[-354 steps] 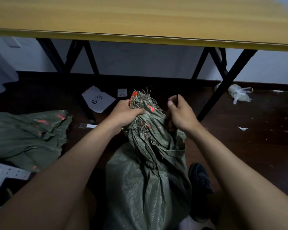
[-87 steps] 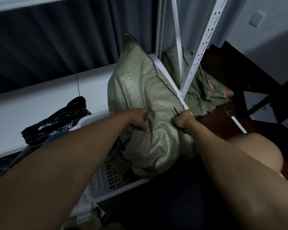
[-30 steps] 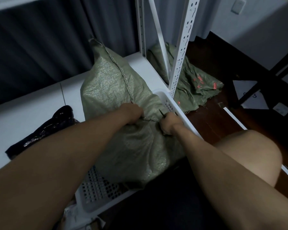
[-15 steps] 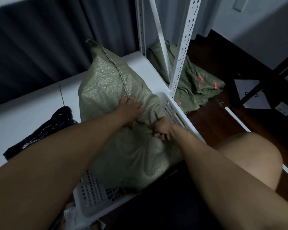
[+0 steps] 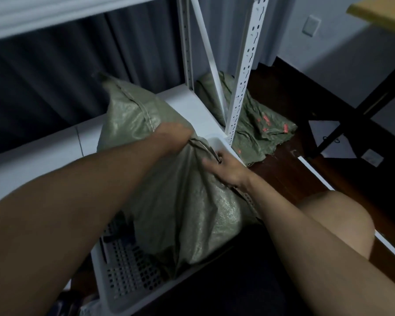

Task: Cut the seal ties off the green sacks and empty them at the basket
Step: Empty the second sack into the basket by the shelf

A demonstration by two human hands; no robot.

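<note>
I see the green sack (image 5: 169, 197) standing upended in the white perforated basket (image 5: 132, 277), its stitched seam end up and its lower end down inside the basket. My left grip (image 5: 173, 137) is closed on a fold of the sack near the seam. Just right of it, my right grip (image 5: 226, 169) pinches the bunched fabric together with a thin dark tool I cannot identify. Beyond both grips rises the white slotted shelf post (image 5: 242, 71). Right of that post, emptied green sacks (image 5: 258, 131) lie crumpled on the dark floor (image 5: 283, 179).
</note>
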